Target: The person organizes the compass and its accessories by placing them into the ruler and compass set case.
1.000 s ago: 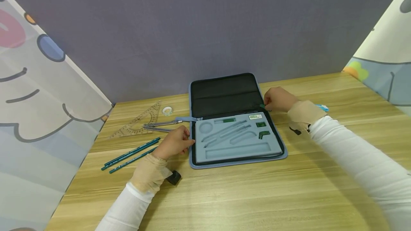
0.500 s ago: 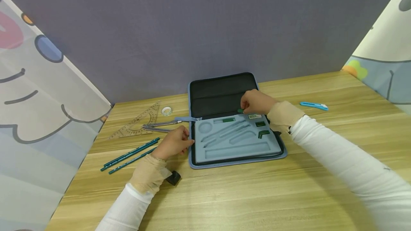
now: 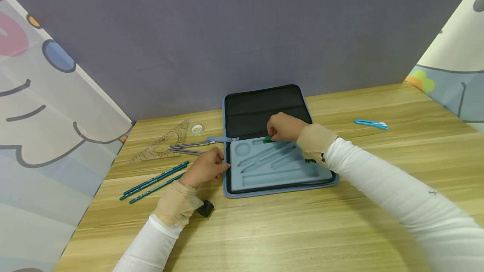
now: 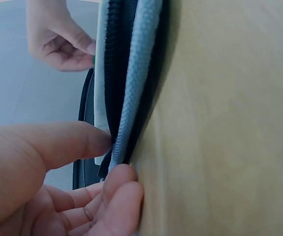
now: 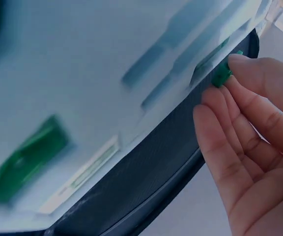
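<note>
Your head view is evenly and softly lit, with faint shadows under both arms on the worktop; its edges bow outward. Your wrist views are close and soft: the foam tray blurs, and the nearest fingers lose focus.

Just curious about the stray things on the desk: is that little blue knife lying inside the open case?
No. The blue knife lies on the wooden table, well to the right of the open case.
</note>
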Tool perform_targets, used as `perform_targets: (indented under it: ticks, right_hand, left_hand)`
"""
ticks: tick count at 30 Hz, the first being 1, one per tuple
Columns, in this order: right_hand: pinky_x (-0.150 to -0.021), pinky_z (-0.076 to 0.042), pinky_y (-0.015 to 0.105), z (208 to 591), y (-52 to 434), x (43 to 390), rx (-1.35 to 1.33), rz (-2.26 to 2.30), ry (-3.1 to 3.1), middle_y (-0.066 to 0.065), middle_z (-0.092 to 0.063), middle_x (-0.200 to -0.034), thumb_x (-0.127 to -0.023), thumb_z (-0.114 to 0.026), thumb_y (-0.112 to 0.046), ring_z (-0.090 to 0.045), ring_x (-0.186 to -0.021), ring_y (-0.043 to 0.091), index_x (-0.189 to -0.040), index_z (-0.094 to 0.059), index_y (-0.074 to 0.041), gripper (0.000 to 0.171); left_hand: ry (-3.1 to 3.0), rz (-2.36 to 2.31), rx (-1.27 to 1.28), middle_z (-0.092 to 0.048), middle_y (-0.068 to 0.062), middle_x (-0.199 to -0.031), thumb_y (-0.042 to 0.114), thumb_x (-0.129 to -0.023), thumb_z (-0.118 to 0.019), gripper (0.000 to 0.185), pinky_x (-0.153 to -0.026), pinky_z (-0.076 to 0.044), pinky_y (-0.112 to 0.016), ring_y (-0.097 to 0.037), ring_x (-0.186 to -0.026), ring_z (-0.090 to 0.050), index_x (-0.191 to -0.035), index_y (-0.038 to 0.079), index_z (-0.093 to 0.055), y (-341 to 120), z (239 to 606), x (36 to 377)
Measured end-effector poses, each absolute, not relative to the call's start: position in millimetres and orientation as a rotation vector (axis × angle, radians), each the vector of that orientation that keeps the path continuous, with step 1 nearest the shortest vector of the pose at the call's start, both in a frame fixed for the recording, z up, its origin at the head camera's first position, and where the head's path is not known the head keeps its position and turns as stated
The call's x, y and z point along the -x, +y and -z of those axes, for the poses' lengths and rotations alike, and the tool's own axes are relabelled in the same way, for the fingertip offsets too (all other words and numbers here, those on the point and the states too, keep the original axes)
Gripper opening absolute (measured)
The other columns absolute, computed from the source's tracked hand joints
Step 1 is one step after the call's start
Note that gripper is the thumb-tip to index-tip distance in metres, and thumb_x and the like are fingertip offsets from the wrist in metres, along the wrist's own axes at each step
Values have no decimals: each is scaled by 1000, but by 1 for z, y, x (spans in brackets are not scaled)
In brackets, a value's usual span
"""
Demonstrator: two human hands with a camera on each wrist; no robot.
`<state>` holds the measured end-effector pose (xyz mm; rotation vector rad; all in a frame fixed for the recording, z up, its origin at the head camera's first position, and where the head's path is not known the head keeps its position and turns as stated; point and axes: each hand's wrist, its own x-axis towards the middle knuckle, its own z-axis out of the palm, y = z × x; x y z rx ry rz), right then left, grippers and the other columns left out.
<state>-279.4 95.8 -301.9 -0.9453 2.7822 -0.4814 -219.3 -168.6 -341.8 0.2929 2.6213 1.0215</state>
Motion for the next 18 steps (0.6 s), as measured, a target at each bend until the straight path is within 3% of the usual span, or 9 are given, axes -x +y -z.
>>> perform_targets:
  ticks: [18]
  right_hand:
    - [-72, -54, 33, 309, 61, 280, 979, 416, 2797, 10, -68, -90, -81, -69, 3, -64, -81, 21, -87, -71, -3, 10]
  left_hand:
    - [2620, -1017, -299, -56, -9, -75, 11, -91, -63, 22, -52, -50, -29, -17, -56, -57, -104, -1, -50, -169, 342, 219]
